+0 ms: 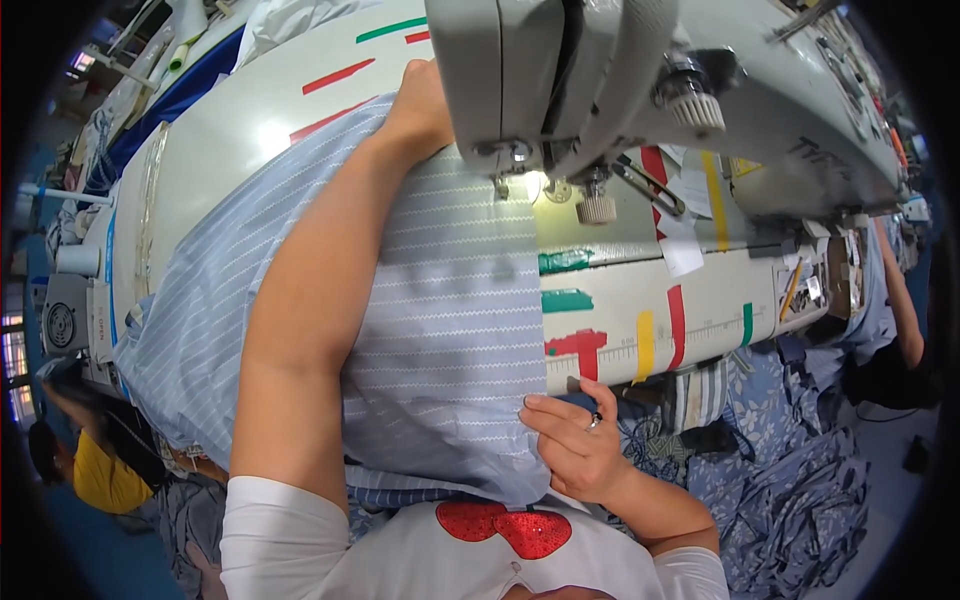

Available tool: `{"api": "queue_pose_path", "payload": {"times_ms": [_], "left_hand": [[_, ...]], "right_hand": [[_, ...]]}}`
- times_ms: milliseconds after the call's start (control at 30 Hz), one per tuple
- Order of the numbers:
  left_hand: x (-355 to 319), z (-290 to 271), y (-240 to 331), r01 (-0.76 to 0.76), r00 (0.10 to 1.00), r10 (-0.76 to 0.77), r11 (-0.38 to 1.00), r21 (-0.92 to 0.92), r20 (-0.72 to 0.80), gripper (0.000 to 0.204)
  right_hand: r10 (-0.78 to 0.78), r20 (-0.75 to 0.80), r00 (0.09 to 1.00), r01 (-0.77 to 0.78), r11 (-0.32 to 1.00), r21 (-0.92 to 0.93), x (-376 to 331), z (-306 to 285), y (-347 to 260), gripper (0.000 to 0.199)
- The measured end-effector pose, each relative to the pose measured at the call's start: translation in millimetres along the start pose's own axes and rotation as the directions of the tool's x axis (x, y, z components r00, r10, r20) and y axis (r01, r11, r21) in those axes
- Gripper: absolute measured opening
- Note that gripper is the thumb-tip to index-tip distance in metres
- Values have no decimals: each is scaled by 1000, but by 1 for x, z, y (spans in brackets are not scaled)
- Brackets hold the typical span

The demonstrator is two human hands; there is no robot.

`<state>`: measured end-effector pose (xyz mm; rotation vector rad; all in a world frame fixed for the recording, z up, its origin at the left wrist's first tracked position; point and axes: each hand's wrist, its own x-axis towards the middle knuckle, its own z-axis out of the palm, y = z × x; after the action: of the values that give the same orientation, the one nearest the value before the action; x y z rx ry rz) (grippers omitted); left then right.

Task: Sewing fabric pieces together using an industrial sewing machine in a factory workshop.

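A light blue fabric with white wavy stripes (450, 330) covers the left part of the sewing machine bed and drops over its near edge toward my lap. Its straight right edge runs up to the needle area under the lit sewing machine head (490, 90). My left hand (415, 112) lies on the far part of the cloth, left of the needle; the machine head hides its fingers. At the near table edge, my right hand (580, 440) grips the fabric's right edge between its fingers, with one finger raised. A ring sits on that hand.
Coloured tape strips (676, 325) and a ruler scale mark the table (705, 290). Dark thread snips (650, 188) lie right of the needle. Floral blue cloth (790, 470) is heaped below right. Other people work nearby, one in a yellow top (108, 470).
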<state>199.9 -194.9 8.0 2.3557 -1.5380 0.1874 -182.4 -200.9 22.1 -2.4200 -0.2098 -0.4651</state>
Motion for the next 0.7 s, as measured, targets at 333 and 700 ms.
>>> {"api": "queue_pose_path", "payload": {"times_ms": [333,700], "left_hand": [[42,22,-63,-167,935,8,892,-420,-354,20],[2,-27,-41,85,970,-142,957,-277,-196,35]], "right_hand": [[-20,11,1000,20,999,-38,70,-6,41,12],[113,-353,929,-294,804,-517,108,-66,99,24]]}}
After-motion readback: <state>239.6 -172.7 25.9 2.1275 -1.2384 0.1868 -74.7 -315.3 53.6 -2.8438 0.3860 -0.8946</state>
